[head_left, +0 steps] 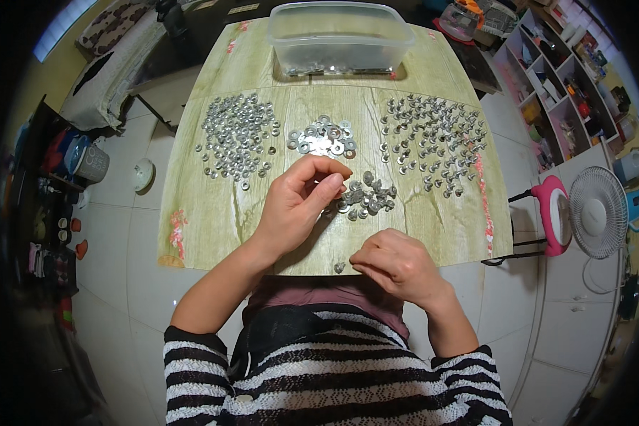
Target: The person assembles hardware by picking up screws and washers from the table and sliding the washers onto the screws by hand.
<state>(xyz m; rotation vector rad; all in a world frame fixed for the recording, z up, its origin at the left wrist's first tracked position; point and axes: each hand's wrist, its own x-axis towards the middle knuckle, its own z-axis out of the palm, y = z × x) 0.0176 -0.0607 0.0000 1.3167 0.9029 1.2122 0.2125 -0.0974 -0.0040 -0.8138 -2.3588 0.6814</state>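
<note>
My left hand (296,206) is over the table's near middle, fingers curled and thumb close to the index fingertip. Anything between them is too small to make out. Just right of it lies a pile of assembled bolts with nuts and washers (368,197), partly hidden by the hand. My right hand (401,266) is at the near table edge with its fingers pinched together; what they hold, if anything, is hidden. Beside those fingertips is a small grey metal fastener (339,268). Beyond my left hand lies a heap of flat round washers (322,139).
Many flanged nuts (238,135) spread over the table's (213,220) left side. On the right, many bolts (433,138) stand mostly upright on their heads. A clear plastic box (341,53) sits at the far edge. Right of the table are a pink-backed chair (549,213) and a white fan (598,213).
</note>
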